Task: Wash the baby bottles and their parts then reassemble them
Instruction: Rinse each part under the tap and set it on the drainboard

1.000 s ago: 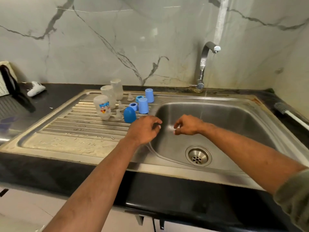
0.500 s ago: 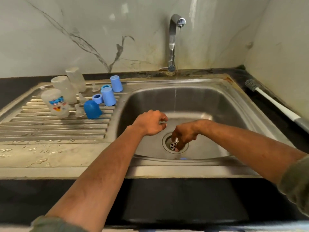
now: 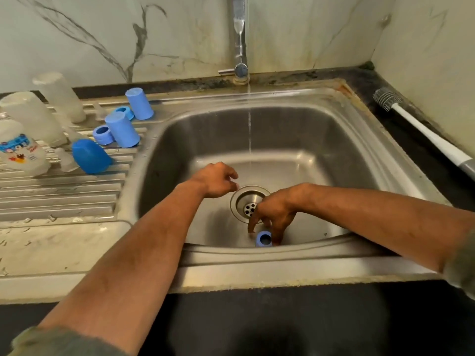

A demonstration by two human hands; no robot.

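A small blue screw ring [image 3: 263,239] lies on the floor of the steel sink [image 3: 282,119], close to its front wall. My right hand [image 3: 275,214] reaches down over it with its fingers curled round the ring. My left hand [image 3: 218,179] hovers left of the drain [image 3: 247,204], loosely curled and holding nothing. On the drainboard [image 3: 59,199] stand a printed bottle [image 3: 20,155], two frosted bottles [image 3: 33,116], two light blue caps [image 3: 122,129], a dark blue dome cap [image 3: 90,156], two more blue rings [image 3: 102,134] and a clear teat [image 3: 65,160].
The tap [image 3: 239,34] at the back runs a thin stream of water [image 3: 249,124] into the basin behind my hands. A white-handled bottle brush [image 3: 424,132] lies on the black counter at the right, beside the wall.
My view has dropped and come closer over the basin. My right hand has moved from above the drain down to the front wall, onto the blue ring. My left hand has shifted little.
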